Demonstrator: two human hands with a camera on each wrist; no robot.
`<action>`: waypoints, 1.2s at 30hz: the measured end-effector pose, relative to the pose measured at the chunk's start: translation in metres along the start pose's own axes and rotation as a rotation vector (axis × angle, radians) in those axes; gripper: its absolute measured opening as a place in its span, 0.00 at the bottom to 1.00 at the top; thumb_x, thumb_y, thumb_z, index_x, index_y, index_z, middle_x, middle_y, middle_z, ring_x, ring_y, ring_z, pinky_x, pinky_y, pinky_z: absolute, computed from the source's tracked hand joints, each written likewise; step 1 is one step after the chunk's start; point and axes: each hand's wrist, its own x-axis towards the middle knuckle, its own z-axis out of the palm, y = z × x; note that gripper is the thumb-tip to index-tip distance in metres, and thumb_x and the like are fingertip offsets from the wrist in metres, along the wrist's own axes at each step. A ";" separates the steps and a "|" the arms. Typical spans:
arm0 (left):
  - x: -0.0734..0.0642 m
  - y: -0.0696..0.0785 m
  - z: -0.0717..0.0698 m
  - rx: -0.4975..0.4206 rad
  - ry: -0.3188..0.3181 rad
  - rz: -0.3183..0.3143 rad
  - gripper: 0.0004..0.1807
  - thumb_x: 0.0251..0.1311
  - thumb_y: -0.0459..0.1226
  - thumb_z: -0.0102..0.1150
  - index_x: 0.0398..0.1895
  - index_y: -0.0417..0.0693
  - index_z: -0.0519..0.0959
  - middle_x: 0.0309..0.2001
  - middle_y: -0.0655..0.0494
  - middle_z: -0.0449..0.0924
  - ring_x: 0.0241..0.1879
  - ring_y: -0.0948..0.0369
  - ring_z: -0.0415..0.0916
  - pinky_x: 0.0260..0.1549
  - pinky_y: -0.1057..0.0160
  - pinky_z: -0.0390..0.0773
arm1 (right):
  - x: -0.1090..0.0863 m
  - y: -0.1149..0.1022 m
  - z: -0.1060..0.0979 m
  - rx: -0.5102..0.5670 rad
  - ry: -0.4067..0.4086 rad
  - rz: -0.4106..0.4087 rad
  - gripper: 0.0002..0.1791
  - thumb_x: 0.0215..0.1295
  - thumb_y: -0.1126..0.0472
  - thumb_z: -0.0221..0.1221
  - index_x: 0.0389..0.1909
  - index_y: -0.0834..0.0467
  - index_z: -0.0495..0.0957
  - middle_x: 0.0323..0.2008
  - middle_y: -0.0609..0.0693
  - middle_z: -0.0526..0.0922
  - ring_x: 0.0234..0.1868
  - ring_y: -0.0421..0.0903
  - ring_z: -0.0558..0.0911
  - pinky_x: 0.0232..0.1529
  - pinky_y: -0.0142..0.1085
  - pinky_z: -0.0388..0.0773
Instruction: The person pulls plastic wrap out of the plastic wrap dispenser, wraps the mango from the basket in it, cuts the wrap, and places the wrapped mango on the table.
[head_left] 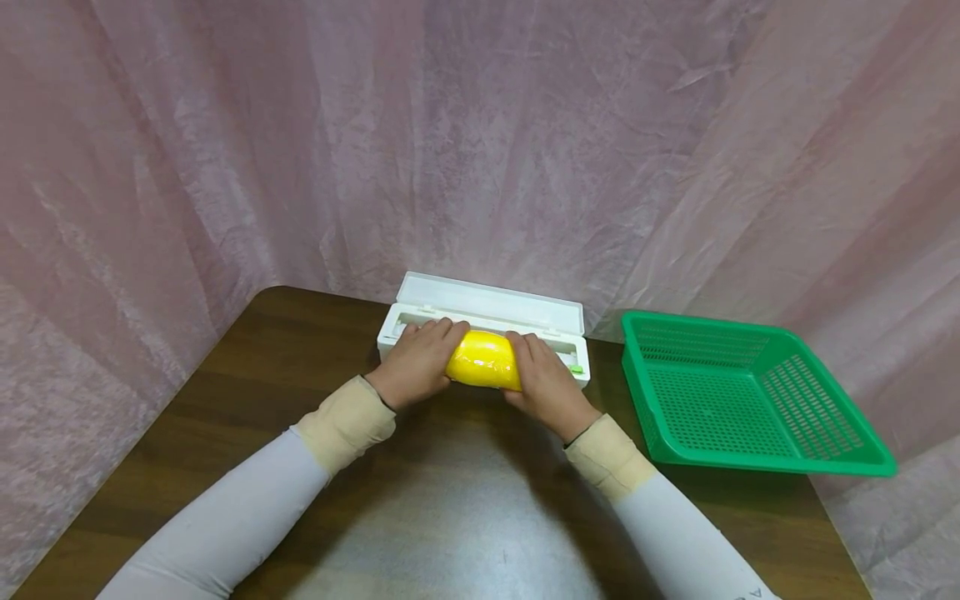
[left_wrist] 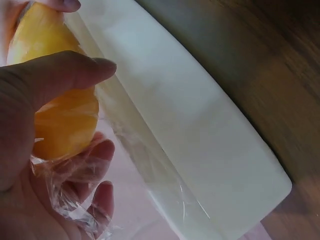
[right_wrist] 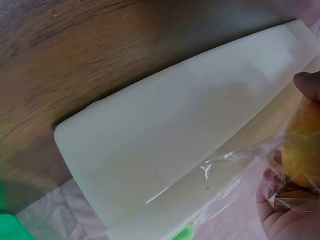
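Note:
A smooth, rounded yellow oblong thing (head_left: 483, 360), like a fruit, is covered in clear plastic film. My left hand (head_left: 422, 360) grips its left end; the thumb (left_wrist: 75, 75) lies across it in the left wrist view, with crumpled film (left_wrist: 75, 200) about the fingers. At the other end my right hand (head_left: 549, 385) holds it, and film (right_wrist: 220, 165) stretches from there over the box in the right wrist view. Just behind the hands stands a white cling film dispenser (head_left: 386, 337), its lid (head_left: 491, 300) raised. A green slide cutter (head_left: 575, 369) sits at its right.
To the right stands a green plastic basket (head_left: 648, 400) with perforated walls. The brown wooden table (head_left: 450, 517) reaches back to a pink curtain (head_left: 510, 150), which hangs right behind the dispenser.

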 end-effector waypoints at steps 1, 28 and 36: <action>0.000 0.000 0.000 0.005 -0.006 -0.003 0.42 0.44 0.36 0.78 0.64 0.49 0.67 0.46 0.51 0.77 0.46 0.52 0.76 0.40 0.52 0.72 | 0.000 0.000 0.000 -0.003 -0.004 0.003 0.50 0.44 0.59 0.78 0.67 0.66 0.62 0.47 0.60 0.76 0.46 0.57 0.79 0.55 0.48 0.78; 0.003 -0.005 -0.005 -0.060 -0.024 0.011 0.38 0.45 0.32 0.75 0.60 0.47 0.66 0.41 0.50 0.77 0.40 0.55 0.75 0.36 0.55 0.69 | 0.008 0.000 -0.018 0.050 -0.020 -0.030 0.49 0.42 0.65 0.76 0.65 0.67 0.61 0.42 0.62 0.74 0.32 0.54 0.80 0.38 0.44 0.83; 0.007 -0.003 -0.014 -0.076 -0.034 0.015 0.39 0.44 0.29 0.75 0.60 0.45 0.65 0.41 0.49 0.77 0.40 0.54 0.75 0.39 0.52 0.75 | 0.012 0.002 -0.024 0.047 -0.045 -0.023 0.48 0.44 0.66 0.75 0.66 0.66 0.59 0.43 0.61 0.73 0.31 0.53 0.80 0.37 0.43 0.83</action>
